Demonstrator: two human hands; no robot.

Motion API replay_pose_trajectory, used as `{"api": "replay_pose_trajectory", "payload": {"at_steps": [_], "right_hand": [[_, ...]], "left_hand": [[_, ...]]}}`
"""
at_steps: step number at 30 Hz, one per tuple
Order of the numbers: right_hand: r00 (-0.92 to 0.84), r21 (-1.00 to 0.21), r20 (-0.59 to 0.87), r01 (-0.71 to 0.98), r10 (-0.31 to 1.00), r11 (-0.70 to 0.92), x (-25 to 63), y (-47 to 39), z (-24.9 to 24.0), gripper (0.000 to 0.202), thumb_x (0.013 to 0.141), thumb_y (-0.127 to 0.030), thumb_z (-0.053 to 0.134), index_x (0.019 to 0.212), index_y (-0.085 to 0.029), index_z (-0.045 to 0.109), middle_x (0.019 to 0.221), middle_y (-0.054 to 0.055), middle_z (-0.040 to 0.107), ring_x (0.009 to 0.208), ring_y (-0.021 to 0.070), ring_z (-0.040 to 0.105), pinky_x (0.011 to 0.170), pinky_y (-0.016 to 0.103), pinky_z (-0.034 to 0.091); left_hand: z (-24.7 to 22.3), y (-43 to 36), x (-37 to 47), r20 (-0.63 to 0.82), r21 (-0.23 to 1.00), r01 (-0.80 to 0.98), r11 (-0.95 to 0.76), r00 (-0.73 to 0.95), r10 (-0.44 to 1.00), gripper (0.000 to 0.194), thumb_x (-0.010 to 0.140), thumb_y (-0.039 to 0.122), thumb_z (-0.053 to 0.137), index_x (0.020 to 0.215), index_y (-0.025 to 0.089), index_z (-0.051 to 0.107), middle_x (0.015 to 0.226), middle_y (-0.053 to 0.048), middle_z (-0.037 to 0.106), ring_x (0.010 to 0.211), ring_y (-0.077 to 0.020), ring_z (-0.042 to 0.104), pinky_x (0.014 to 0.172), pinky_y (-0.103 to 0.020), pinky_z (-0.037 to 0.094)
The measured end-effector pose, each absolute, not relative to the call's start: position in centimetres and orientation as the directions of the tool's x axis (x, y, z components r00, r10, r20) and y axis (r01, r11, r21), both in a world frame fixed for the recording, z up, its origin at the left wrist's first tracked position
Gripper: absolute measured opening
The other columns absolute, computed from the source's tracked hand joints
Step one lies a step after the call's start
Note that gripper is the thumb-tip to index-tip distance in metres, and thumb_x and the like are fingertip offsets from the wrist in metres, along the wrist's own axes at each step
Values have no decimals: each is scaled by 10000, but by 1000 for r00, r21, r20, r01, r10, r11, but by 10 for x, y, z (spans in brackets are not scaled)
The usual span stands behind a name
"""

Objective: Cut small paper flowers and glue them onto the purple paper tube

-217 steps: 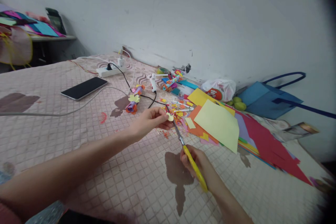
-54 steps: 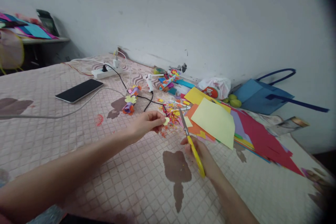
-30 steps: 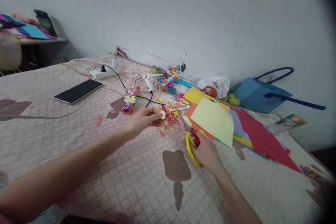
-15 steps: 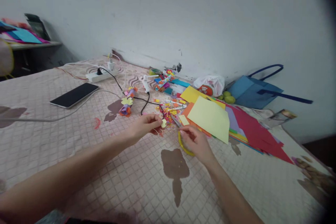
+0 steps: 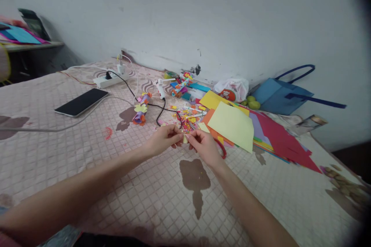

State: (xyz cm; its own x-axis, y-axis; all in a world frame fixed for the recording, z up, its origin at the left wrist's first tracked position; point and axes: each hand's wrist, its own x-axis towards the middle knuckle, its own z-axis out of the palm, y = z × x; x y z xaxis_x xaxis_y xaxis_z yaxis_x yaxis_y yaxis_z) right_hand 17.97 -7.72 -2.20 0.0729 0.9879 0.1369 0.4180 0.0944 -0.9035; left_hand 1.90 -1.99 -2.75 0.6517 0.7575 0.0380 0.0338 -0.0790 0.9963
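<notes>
A small pale yellow paper cutout (image 5: pixel 184 139) is pinched between the fingertips of both hands, just above the table. My left hand (image 5: pixel 165 139) grips its left side. On the other side, my right hand (image 5: pixel 204 147) has thumb and fingers closed on it. Scissors with a curved red handle (image 5: pixel 222 149) lie beside my right wrist, their blades mostly hidden by the hand. Behind my fingers spread small colourful paper scraps (image 5: pixel 185 120). A purple paper roll (image 5: pixel 139 117) with orange ends and a pale yellow flower lies to the left.
A glue gun (image 5: pixel 160 89) stands behind the scraps, its black cord trailing forward. Coloured sheets (image 5: pixel 232 123) are stacked at right, near a blue bag (image 5: pixel 279 96). At left are a tablet-like black device (image 5: pixel 81 102) and a white power strip (image 5: pixel 108 80).
My right hand has let go of the scissors and moved left to the paper cutout, which both hands now pinch. The scissors rest on the table, with a red handle showing.
</notes>
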Motion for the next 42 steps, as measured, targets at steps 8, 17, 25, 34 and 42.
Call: {"api": "replay_pose_trajectory", "payload": {"at_steps": [8,17,25,34,42], "right_hand": [[166,-928,127,368,978,58,175,-79,-30,303,768,-436,572,617,-185,493,484,-44,475,432,90,425,418,203,329],[56,-999,3,47,998,0,186,-79,-35,252,758,-411,606,703,-172,550,516,-47,505,443,71,428,427,192,331],[22,-992,-82,-95,996,-79,186,-80,-35,164,682,-297,666,753,-177,579,602,-38,543,516,78,475,437,186,339],[20,-996,-73,54,997,-74,183,-82,-34,171,710,-324,619,751,-172,551,564,-53,515,469,71,440,444,189,341],[85,-928,91,369,992,54,188,-72,-36,192,788,-370,539,787,-178,549,649,-18,541,500,95,460,457,209,350]], "left_hand": [[-39,-27,23,186,968,21,-249,607,772,313,653,334,703,831,136,538,742,-18,601,645,-113,569,593,-245,470],[-31,-23,24,-96,959,-133,250,679,728,254,672,307,697,711,125,525,637,-18,616,581,-90,568,583,-224,454],[-36,-19,22,-173,882,-187,434,726,665,241,673,286,709,705,118,538,680,-40,640,598,-89,584,589,-210,453],[-31,-20,21,-37,998,-7,54,658,752,276,683,351,673,668,132,507,564,14,583,510,-71,532,503,-193,425],[-3,27,-10,42,991,-131,11,395,918,220,708,300,646,692,134,503,661,-18,619,579,-84,573,590,-226,473]]}}
